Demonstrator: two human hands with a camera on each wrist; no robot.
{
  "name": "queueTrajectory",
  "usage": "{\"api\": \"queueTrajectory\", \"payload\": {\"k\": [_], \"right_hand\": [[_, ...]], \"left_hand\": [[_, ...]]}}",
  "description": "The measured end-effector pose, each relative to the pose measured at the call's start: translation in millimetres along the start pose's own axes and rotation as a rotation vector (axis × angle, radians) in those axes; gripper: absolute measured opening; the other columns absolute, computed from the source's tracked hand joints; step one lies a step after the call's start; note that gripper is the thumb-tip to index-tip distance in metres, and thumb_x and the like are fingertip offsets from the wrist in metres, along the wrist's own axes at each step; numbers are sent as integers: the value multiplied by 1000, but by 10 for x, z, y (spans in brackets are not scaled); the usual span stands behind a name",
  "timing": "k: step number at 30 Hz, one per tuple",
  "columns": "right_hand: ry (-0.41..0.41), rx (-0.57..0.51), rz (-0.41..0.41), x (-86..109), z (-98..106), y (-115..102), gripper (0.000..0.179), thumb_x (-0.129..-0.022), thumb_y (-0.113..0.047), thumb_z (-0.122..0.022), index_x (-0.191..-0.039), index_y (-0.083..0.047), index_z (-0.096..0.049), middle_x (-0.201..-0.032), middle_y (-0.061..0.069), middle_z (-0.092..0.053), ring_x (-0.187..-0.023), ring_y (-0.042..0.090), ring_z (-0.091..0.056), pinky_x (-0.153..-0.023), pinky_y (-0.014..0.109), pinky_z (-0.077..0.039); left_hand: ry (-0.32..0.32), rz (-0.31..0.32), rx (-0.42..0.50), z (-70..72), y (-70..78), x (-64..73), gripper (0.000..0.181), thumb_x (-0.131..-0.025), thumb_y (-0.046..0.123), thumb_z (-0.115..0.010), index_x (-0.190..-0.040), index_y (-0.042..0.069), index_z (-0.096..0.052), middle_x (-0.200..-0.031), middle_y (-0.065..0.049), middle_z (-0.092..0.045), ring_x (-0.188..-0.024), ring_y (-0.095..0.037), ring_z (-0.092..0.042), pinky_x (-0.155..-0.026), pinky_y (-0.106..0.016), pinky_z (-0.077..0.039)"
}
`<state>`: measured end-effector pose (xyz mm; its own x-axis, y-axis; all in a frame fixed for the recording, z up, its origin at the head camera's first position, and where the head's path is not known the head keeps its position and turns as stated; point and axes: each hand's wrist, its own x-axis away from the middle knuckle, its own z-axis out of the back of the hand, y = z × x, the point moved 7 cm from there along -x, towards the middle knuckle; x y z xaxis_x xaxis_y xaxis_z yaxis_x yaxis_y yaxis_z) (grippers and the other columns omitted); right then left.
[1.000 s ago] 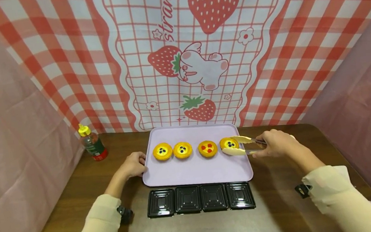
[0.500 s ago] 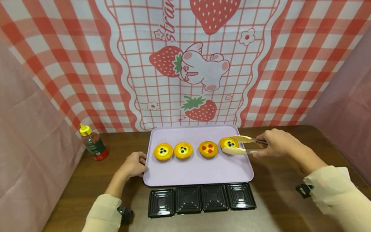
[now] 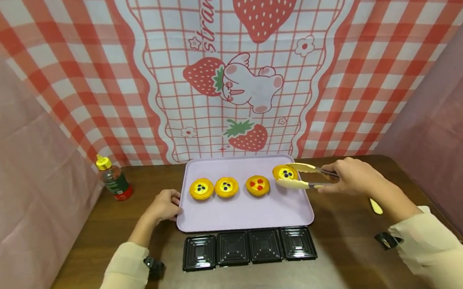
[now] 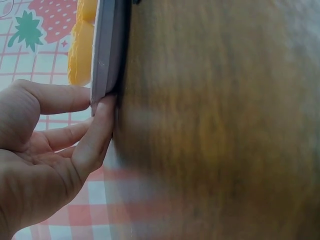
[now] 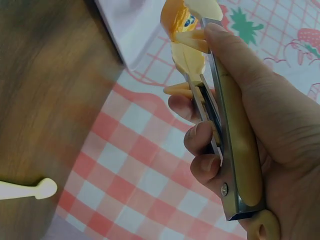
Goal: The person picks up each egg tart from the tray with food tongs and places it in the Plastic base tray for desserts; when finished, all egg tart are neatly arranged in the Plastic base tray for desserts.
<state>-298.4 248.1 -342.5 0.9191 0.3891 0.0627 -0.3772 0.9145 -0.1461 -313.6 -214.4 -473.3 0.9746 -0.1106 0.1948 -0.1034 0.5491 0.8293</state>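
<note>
On the table (image 3: 342, 231) a lilac tray (image 3: 241, 213) is pinched at its left edge by the left hand (image 3: 164, 206), and the fingers of the right hand (image 3: 352, 176) grip tongs (image 3: 294, 184) partly hiding the rightmost tart (image 3: 285, 173) over the tray's right end, contact below unclear.

The tray (image 3: 243, 214) has free room along its front, but tarts (image 3: 226, 187) block its middle.
</note>
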Motion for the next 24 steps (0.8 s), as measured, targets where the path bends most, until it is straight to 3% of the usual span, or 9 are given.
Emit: {"api": "queueTrajectory", "payload": {"k": [12,17,24], "right_hand": [[65,-3,69,196,144,-89,63,-76,-59,-78,-111,-7,-71,-59,-7,-41,-51,9,-38,-46,27,-30],[68,12,79,344,187,-108,79,-76,-64,-75,-121,0,-68,-60,-8,-46,-51,9,-39,-47,28,-33],[99,49,126,587,234,-199,74,-75,-61,-77,-121,-3,-69,-72,-8,-58,-58,9,-42,-53,31,-38]], "left_hand": [[14,-8,5,11,10,10,46,-69,-14,-66,-114,-16,-53,-90,-20,-55,-68,-25,-60,-54,-39,-59],[6,-12,6,-3,19,1,46,-70,-13,-66,-114,-16,-53,-90,-20,-55,-68,-24,-60,-55,-38,-59],[6,-8,21,11,19,-1,46,-70,-14,-66,-114,-17,-53,-89,-20,-55,-67,-24,-60,-54,-37,-59]]}}
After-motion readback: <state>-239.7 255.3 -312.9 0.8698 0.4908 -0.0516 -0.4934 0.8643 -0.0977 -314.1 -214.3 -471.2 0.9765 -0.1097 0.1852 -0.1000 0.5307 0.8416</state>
